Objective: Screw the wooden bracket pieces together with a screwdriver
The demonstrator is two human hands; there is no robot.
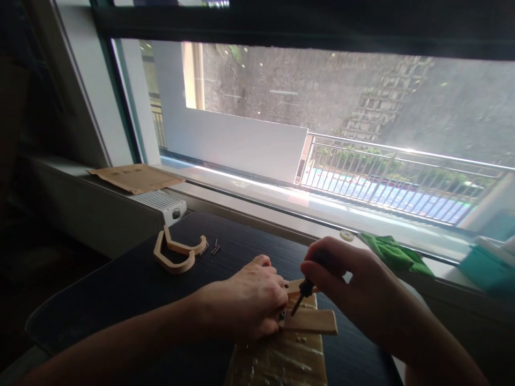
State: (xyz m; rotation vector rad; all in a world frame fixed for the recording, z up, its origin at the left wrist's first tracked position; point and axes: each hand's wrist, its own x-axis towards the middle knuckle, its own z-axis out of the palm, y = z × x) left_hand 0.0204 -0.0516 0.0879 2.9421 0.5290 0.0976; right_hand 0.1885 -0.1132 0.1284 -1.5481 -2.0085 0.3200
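My right hand (341, 268) is closed around the dark handle of a screwdriver (306, 288), its shaft slanting down to the left. The tip is over a flat wooden strip (314, 321); whether it touches cannot be made out. My left hand (253, 300) has its fingers curled over the strip's left end, which it hides. Small dark metal bits show by its fingertips. Another pale wooden piece (296, 287) lies just behind, partly covered by both hands. Beneath is a yellowish block wrapped in clear film (285, 359).
On the dark table (120, 300), two curved wooden hooks (177, 262) lie beside several loose screws (216, 247). Along the window ledge are a brown envelope (139, 178), a white slatted unit (159, 201), a tape roll (346, 235), a green cloth (396, 254) and a teal box (488, 268).
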